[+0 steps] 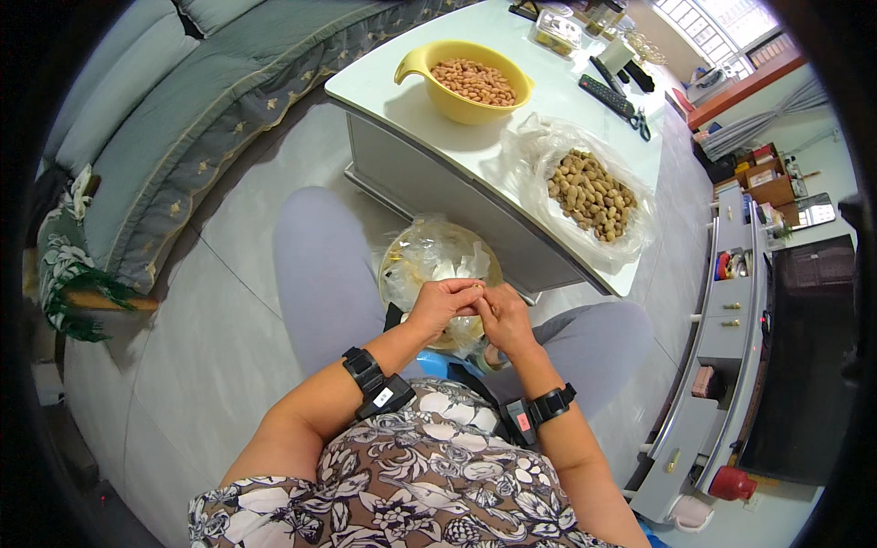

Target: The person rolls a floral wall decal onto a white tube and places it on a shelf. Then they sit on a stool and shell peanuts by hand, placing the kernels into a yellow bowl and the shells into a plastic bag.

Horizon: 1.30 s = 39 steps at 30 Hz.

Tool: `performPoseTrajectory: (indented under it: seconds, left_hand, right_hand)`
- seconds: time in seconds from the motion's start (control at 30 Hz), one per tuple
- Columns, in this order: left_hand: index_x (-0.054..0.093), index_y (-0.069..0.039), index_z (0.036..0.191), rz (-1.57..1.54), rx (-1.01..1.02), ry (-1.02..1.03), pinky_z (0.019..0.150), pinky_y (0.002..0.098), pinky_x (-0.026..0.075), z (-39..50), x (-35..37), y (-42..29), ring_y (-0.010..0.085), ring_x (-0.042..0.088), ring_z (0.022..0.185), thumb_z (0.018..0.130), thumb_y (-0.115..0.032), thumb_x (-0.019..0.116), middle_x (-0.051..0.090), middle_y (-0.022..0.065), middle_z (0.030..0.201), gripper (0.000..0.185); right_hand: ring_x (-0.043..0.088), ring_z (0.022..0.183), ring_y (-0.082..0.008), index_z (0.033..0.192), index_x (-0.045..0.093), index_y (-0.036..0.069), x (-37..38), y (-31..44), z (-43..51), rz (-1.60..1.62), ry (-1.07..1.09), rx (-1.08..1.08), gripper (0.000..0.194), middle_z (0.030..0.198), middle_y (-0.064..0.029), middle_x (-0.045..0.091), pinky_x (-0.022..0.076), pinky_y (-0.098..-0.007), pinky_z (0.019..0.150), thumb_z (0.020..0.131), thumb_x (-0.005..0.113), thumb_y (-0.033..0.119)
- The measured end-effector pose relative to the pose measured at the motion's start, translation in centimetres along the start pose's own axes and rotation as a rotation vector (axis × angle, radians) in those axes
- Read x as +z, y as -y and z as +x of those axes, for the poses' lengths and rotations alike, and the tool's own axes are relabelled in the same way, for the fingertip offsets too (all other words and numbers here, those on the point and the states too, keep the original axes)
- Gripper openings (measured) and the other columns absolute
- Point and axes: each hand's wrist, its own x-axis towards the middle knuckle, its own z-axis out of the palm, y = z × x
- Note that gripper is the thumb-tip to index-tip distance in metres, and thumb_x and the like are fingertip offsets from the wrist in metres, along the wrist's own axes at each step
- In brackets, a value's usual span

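Both my hands meet over a round waste bin [499,274] lined with a clear plastic bag, between my knees. My left hand [449,305] and my right hand [505,316] pinch a small pale brown thing, most likely a peanut [478,286], between their fingertips; the fingers largely hide it. Beyond them, on a white table, unshelled peanuts [593,195] lie in an opened clear plastic bag [534,147]. To the left of that bag, a yellow plastic bowl [466,113] with a handle holds shelled peanuts [473,81].
The white coffee table's [438,147] near edge stands just beyond the bin. Remote controls [606,94], scissors [640,125] and a clear food container [556,34] lie farther back. A grey sofa [171,137] is at left; a TV cabinet [723,342] is at right.
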Motion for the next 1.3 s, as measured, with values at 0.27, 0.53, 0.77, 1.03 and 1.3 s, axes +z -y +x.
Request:
performPoseTrajectory:
  seconds: [0.27,0.53,0.77,1.03,1.3]
  left_hand:
    - [0.058,0.004,0.110,-0.225,-0.030,0.000,0.080,0.0282,0.051,0.9,0.3,-0.4,0.0145,0.061,0.086,0.088,-0.015,0.058,0.062,0.0083,0.096,0.029]
    - [0.054,0.002,0.111,-0.365,0.041,-0.026,0.086,0.0304,0.049,0.4,1.0,-0.6,0.0162,0.058,0.094,0.090,-0.015,0.054,0.059,0.0087,0.103,0.027]
    - [0.053,0.001,0.110,-0.474,0.116,0.028,0.089,0.0318,0.047,-0.9,2.4,-0.1,0.0179,0.057,0.096,0.090,-0.013,0.054,0.058,0.0080,0.102,0.025]
    - [0.054,0.001,0.108,-0.556,0.090,0.023,0.090,0.0319,0.046,-0.9,3.0,0.1,0.0187,0.055,0.100,0.090,-0.012,0.052,0.057,0.0092,0.105,0.022]
    - [0.053,0.001,0.108,-0.642,-0.003,0.025,0.093,0.0339,0.046,1.0,2.3,1.2,0.0196,0.056,0.101,0.090,-0.011,0.053,0.057,0.0102,0.105,0.022]
  right_hand:
    - [0.052,0.066,-0.0292,0.082,0.062,0.001,0.1,-0.8,1.0,0.144,-0.072,0.018,0.009,0.071,-0.0121,0.060,0.0425,-0.0365,0.060,0.081,0.060,0.010]
    - [0.056,0.078,-0.0246,0.090,0.064,0.002,0.5,0.0,1.1,0.168,-0.222,-0.001,0.011,0.084,-0.0104,0.064,0.0449,-0.0309,0.071,0.082,0.060,0.008]
    - [0.057,0.086,-0.0182,0.097,0.065,0.002,1.0,2.0,-0.6,0.330,-0.386,0.193,0.016,0.091,-0.0079,0.065,0.0447,-0.0277,0.077,0.085,0.059,0.010]
    - [0.057,0.089,-0.0115,0.104,0.063,-0.003,1.5,3.4,-0.6,0.974,-0.501,0.560,0.023,0.097,-0.0067,0.064,0.0436,-0.0231,0.082,0.089,0.056,0.013]
    - [0.058,0.091,-0.0142,0.103,0.063,-0.002,1.6,1.6,-0.4,1.106,-0.493,0.624,0.021,0.102,-0.0079,0.064,0.0433,-0.0247,0.084,0.089,0.056,0.013]
